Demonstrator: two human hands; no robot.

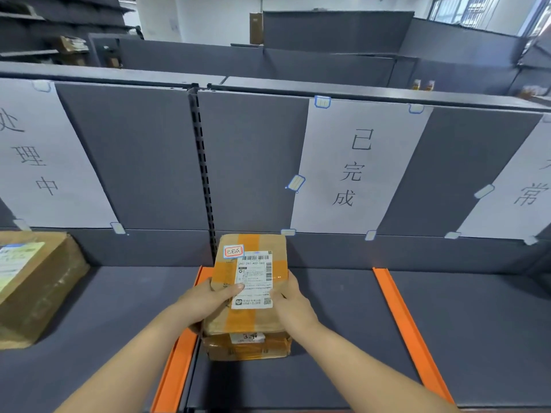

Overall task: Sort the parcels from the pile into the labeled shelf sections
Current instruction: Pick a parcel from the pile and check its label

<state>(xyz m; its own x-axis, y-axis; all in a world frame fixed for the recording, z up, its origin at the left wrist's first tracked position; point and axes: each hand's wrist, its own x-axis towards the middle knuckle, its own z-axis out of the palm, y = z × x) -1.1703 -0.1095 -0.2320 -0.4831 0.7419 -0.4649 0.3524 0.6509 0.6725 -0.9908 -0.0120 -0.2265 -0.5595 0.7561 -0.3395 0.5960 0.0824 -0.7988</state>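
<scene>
Grey shelf decking runs across the whole lower view, split into sections by two orange dividers, the left divider passing under the left forearm and the right divider slanting up well to the right of the arms. Nearest the camera, both bare forearms reach forward to a brown parcel banded with orange tape. The left hand grips its left side, thumb laid over the top face onto the edge of the white shipping label, the fingers curled under and hidden. The right hand holds the right side, thumb touching the label's lower right corner, its other fingers out of sight behind the edge. This parcel sits on or just above a second taped parcel resting on the decking in the middle section, just right of the left divider; I cannot tell whether the two are touching. A small red-bordered sticker sits at the held parcel's far left corner. Farther left, in the neighbouring section, a larger cardboard box with a pale label rests on the decking. Behind stands the grey back panel with taped paper signs: a left sign, a middle sign directly behind the held parcel, and a right sign cut by the frame edge. Beyond the top rail, more grey shelving and windows show
</scene>
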